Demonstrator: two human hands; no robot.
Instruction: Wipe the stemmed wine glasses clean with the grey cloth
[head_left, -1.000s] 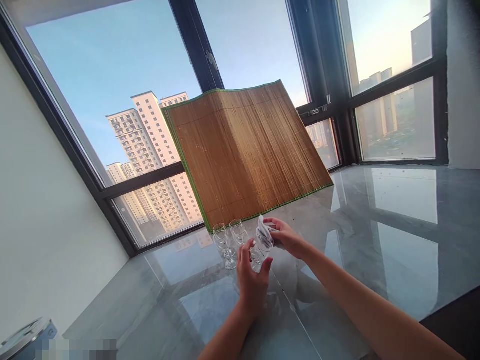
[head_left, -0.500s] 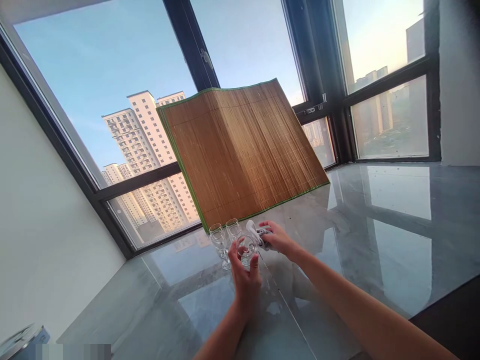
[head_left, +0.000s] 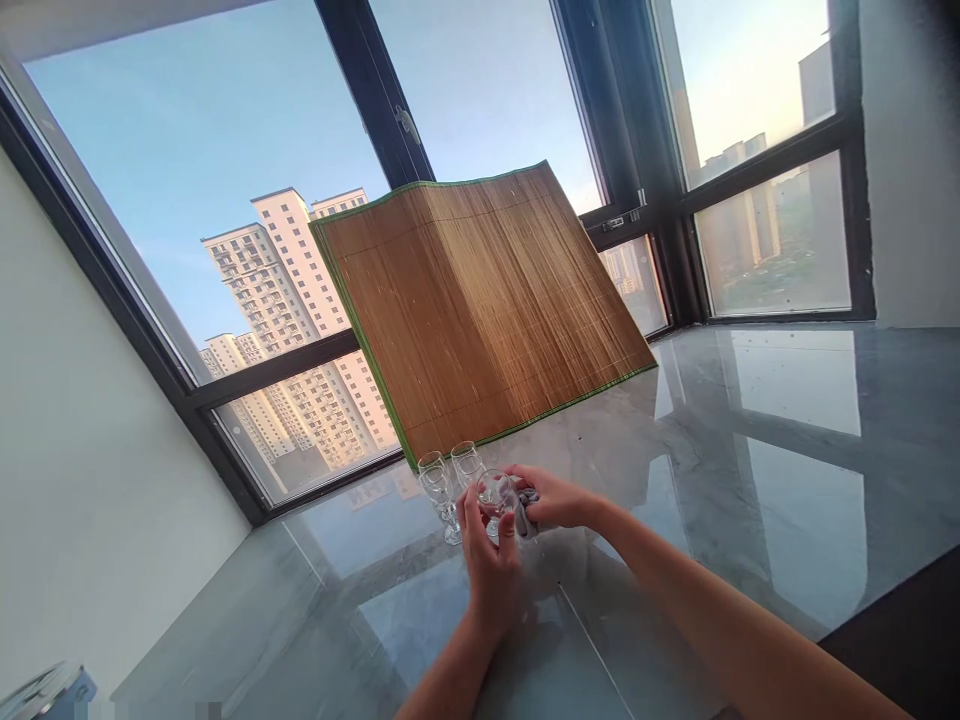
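Observation:
My left hand (head_left: 489, 560) curls its fingers round a clear stemmed glass (head_left: 495, 488). Its round rim faces up toward me, and part of the bowl is hidden behind my fingers. In my right hand (head_left: 556, 499) is a bunched grey cloth (head_left: 526, 514), pressed against the right side of that glass. Just left of my hands, two more glasses stand upright: a nearer stemmed glass (head_left: 433, 478) and another glass (head_left: 466, 460) partly covered by my left fingers.
A brown bamboo mat (head_left: 487, 300) with green edging leans against the dark window frame (head_left: 375, 90) behind the glasses. The glossy grey marble surface (head_left: 750, 470) spreads around my hands. A blue-and-silver object (head_left: 56, 690) shows at the lower left corner.
My right hand has brought the cloth lower and closer onto the glass; the loose light part that stuck up is now gathered in. My left hand keeps its hold, nearly still.

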